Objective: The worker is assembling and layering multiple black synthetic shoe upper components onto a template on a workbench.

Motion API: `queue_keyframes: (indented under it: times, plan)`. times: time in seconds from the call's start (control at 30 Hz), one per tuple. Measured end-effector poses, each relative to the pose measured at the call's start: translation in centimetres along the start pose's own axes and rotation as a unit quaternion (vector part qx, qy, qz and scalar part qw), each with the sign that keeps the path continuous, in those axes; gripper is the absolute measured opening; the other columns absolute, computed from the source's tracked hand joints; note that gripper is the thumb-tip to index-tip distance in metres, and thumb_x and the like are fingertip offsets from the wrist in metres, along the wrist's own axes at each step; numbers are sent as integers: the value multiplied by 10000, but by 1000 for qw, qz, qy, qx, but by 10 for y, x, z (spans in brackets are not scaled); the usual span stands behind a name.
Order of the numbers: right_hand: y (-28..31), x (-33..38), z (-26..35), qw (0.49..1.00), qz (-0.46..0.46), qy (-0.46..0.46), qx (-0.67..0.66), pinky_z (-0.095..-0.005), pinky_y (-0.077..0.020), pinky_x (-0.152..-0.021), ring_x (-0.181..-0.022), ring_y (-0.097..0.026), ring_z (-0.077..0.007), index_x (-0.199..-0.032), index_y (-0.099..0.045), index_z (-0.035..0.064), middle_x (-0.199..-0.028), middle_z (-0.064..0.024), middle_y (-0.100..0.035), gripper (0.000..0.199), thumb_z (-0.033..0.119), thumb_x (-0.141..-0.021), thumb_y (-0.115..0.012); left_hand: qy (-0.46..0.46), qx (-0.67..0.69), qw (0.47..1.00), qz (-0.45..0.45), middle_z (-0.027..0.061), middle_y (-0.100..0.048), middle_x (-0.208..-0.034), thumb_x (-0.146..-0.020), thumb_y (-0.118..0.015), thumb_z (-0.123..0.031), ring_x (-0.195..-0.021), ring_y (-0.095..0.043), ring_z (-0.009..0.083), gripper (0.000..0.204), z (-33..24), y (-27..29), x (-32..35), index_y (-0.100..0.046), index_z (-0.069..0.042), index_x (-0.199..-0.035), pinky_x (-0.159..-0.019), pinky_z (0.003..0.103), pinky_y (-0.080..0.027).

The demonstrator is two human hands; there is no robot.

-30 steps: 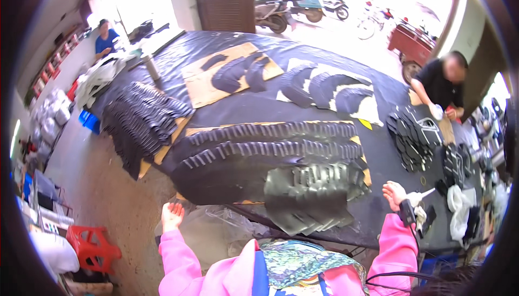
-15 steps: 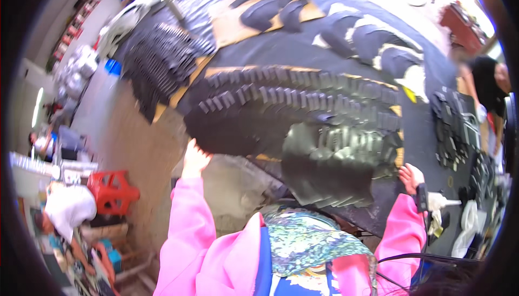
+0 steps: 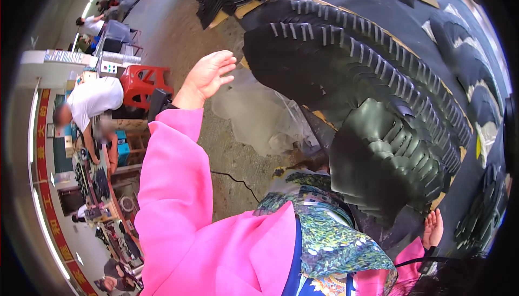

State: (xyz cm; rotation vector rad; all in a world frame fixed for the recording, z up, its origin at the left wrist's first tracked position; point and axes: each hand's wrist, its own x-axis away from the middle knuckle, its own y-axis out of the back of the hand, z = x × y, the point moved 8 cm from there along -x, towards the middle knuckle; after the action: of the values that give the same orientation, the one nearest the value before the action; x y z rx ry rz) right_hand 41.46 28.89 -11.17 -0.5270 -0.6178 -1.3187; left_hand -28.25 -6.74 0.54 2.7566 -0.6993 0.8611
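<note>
1. Head view: the left hand [image 3: 208, 74] is raised with its fingers spread, empty, in the air over the concrete floor [image 3: 178, 31], near the left edge of the table [image 3: 486, 106] but touching nothing.
2. The right hand [image 3: 433, 228] is low at the near right edge of the table, fingers loosely extended and grasping nothing; whether it rests on the surface cannot be told.
3. Black cut leather pieces [image 3: 351, 63] lie in overlapping rows across the table, and a fanned stack of dark pieces [image 3: 389, 155] sits closest to the right hand, hanging toward the near edge.
4. A crumpled clear plastic sheet [image 3: 254, 114] lies on the floor beside the table, and a red stool [image 3: 143, 82] stands further left.
5. Risk, as I judge it: the fanned stack overhangs the edge, so a sleeve or a careless sweep could drag pieces onto the floor and break the neat overlap.
6. The plastic sheet underfoot could also cause a slip.
</note>
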Motion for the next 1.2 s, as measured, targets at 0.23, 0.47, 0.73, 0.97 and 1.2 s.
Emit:
queue_keyframes:
  times: [0.23, 0.47, 0.73, 0.97, 1.2]
  plan:
    - [-11, 0, 8, 999, -28, -15, 6, -200, -429, -670, -726, -532, -70, -1113, -534, 84, -871, 18, -579, 326, 267, -843, -532, 79, 65, 994, -44, 90, -564, -986, -801, -566, -243, -939, -523, 223, 251, 69, 17, -18, -531, -70, -979, -812, 400, -433]
    - [-18, -9, 3, 997, -60, 3, 42, -201, -379, -469, -536, -479, -65, -873, -544, 136, -651, 46, -514, 160, 293, -840, -538, 86, 173, 977, -90, 166, -422, -1188, -759, -609, -337, -1071, -429, 284, 598, 121, 21, -57, -369, -18, -1204, -909, 423, -351]
    - [30, -52, -23, 998, -49, -34, 15, -337, -405, -546, -656, -513, -144, -917, -532, 166, -733, 29, -548, 183, 308, -857, -433, 58, 267, 962, -31, 124, -529, -1014, -791, -535, -358, -937, -506, 268, 400, 112, -5, -108, -479, -72, -1065, -849, 420, -383]
    - [-13, -30, -21, 992, -76, 73, -75, -329, -422, -768, -871, -527, -191, -1027, -540, 95, -983, -36, -583, 331, 330, -813, -445, 38, 340, 935, 95, 74, -564, -966, -850, -451, -304, -920, -518, 231, 266, 100, -14, -116, -530, -97, -997, -837, 380, -396]
    - [-37, -20, -22, 980, -67, 127, -139, -359, -439, -789, -876, -542, -215, -989, -558, 85, -956, -50, -590, 300, 292, -788, -477, 20, 337, 923, 183, 72, -514, -1101, -885, -435, -351, -1007, -486, 234, 333, 95, -5, -127, -481, -110, -1110, -865, 406, -391]
